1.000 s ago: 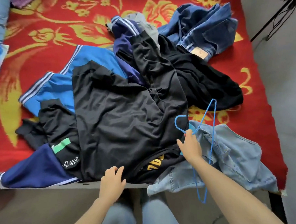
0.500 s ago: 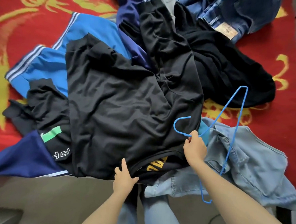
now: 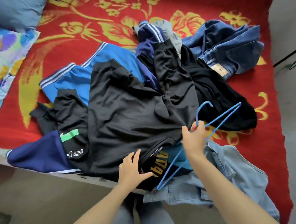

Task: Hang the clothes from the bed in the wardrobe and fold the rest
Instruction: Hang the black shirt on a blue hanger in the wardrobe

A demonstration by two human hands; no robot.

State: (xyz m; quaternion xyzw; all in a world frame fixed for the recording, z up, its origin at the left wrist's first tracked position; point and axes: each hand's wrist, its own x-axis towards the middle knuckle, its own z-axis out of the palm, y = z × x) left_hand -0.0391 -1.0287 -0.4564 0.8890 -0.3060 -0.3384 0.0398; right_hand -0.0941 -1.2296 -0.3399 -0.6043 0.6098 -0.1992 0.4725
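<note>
Only the head view is marked now, looking down over the edge of the bed (image 3: 67, 47).

The clothes to be sorted lie in 1 heap on the bed's red flowered cover. On top is a black shirt (image 3: 135, 116), spread fairly flat. An opening in it faces the person at the bed's near edge and shows yellow lettering inside.

The left hand (image 3: 133, 168) rests on the fabric just beside that opening. Its fingers (image 3: 137, 155) are straight and spread and the thumb reaches toward the lettering. This is probably meant to pin the cloth flat and keep the opening wide.

The right hand (image 3: 194, 136) holds a blue hanger (image 3: 222, 115). Its fingers are curled round the wire just under the hook. The hanger tilts so that 1 shoulder end dips toward the opening and the other points away over the heap. That angle suits feeding it into the shirt, but it does not look to be inside yet.

A light denim jacket (image 3: 234, 172) lies under the right forearm and dark jeans (image 3: 226, 46) lie at the far side. Both look untouched. No wardrobe is in view.
</note>
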